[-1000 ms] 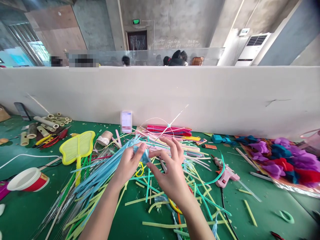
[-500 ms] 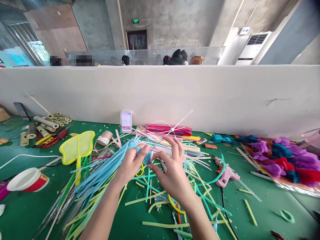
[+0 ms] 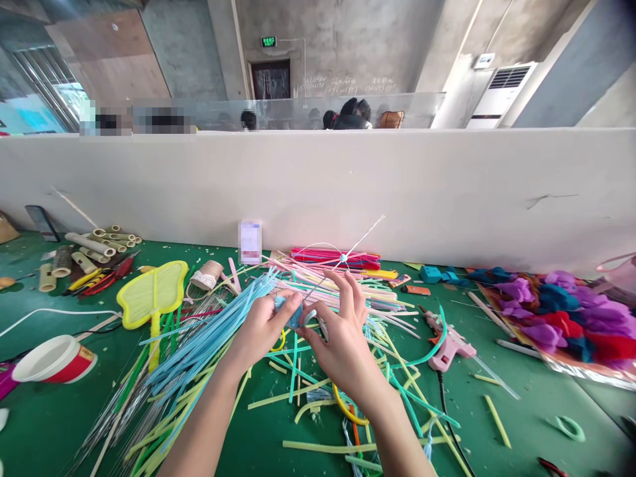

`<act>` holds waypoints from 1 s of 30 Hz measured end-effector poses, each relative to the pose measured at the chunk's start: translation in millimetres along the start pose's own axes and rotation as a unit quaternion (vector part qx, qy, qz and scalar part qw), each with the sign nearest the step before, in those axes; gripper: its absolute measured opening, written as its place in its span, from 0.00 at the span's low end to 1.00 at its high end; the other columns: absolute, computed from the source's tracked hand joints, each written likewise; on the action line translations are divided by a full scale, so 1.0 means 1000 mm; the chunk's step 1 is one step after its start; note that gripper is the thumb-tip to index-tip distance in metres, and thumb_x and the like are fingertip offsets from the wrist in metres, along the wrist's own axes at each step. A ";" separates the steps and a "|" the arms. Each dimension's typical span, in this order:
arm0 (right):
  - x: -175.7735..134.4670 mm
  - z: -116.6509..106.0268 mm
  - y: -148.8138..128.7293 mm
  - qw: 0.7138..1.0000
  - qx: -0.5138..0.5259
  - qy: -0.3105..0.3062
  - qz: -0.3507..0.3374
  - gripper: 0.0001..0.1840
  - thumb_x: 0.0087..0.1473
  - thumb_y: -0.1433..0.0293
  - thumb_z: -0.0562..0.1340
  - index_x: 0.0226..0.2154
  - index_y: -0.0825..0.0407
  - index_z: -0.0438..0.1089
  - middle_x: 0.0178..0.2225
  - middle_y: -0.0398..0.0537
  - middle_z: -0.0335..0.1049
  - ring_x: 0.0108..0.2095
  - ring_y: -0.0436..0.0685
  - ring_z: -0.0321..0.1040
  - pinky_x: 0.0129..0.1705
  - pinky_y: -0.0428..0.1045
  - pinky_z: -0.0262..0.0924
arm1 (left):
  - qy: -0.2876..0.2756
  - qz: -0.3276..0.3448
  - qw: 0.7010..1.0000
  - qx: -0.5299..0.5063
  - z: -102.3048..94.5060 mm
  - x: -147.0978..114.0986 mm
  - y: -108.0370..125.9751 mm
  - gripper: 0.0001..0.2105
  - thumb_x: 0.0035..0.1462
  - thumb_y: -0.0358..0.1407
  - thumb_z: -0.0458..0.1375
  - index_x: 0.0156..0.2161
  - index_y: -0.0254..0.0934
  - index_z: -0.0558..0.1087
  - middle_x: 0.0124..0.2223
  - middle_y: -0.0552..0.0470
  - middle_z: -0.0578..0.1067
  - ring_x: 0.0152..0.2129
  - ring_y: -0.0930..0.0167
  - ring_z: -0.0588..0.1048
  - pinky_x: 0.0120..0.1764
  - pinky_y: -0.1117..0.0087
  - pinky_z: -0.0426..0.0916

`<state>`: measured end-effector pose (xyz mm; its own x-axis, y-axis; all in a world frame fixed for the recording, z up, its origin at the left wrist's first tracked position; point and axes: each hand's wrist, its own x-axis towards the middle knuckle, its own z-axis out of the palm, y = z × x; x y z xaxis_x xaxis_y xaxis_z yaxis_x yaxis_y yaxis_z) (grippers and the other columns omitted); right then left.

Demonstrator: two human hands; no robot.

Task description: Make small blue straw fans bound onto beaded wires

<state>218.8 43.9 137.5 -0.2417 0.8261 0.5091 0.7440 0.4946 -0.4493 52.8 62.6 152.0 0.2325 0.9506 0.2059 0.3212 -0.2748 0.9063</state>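
Bare concrete walls (image 3: 328,40) and a lit green exit sign (image 3: 269,42) rise behind a long pale partition (image 3: 318,189), over which the tops of several people's heads show, some blurred out. On the near side, two bare hands work above a green tabletop (image 3: 258,424) strewn with colorful craft stems. The left hand (image 3: 259,329) presses its thumb against a small wrapped blue piece (image 3: 295,319), held above the middle of the table; its other fingers are curled behind, mostly hidden. The right hand (image 3: 342,324) meets it from the other side, thumb and forefinger curved in around a pale blue strip (image 3: 311,316), though whether they pinch it cannot be told; the remaining fingers are raised and slightly bent. Just beyond those fingers, a thin stalk (image 3: 368,231) slants up toward the partition, carrying a small pale bead (image 3: 343,258). Beside the left forearm lies a thick bundle of blue stems (image 3: 213,331), with a yellow winged shape (image 3: 152,295), a red-and-white paper cup (image 3: 55,359) and cut bamboo tubes (image 3: 89,245) farther left. A pink glue gun (image 3: 451,351) rests to the right of the right hand, near purple, red and blue petal-like pieces (image 3: 561,321) heaped at the table's far right.
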 end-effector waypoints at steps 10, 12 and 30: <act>0.005 0.003 0.001 0.952 0.255 0.103 0.133 0.33 0.46 0.61 0.73 0.53 0.44 0.63 0.69 0.56 0.41 0.69 0.73 0.40 0.64 0.71 0.48 | 0.123 -0.020 0.992 0.005 -0.007 -0.003 -0.014 0.21 0.65 0.52 0.51 0.35 0.36 0.75 0.31 0.51 0.75 0.31 0.67 0.72 0.35 0.72 0.66; 0.009 0.002 0.002 0.868 0.433 0.098 0.224 0.41 0.47 0.55 0.71 0.60 0.42 0.56 0.67 0.58 0.47 0.64 0.70 0.54 0.59 0.67 0.60 | 0.164 -0.032 0.986 -0.012 -0.009 -0.005 -0.020 0.23 0.64 0.54 0.51 0.35 0.36 0.76 0.32 0.50 0.77 0.32 0.66 0.74 0.37 0.71 0.68; 0.012 -0.011 0.007 0.701 0.659 -0.066 0.265 0.20 0.51 0.66 0.71 0.48 0.43 0.75 0.39 0.42 0.70 0.22 0.42 0.59 0.22 0.42 0.51 | 0.170 -0.264 0.878 0.361 -0.133 -0.083 -0.066 0.23 0.58 0.59 0.52 0.38 0.40 0.75 0.26 0.51 0.75 0.23 0.63 0.72 0.27 0.70 0.60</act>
<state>227.6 54.7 148.5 -0.2684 0.9631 -0.0191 -0.4501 -0.1429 -0.8815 -110.3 21.2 124.1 -0.3714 0.9277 0.0375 0.8289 0.3130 0.4637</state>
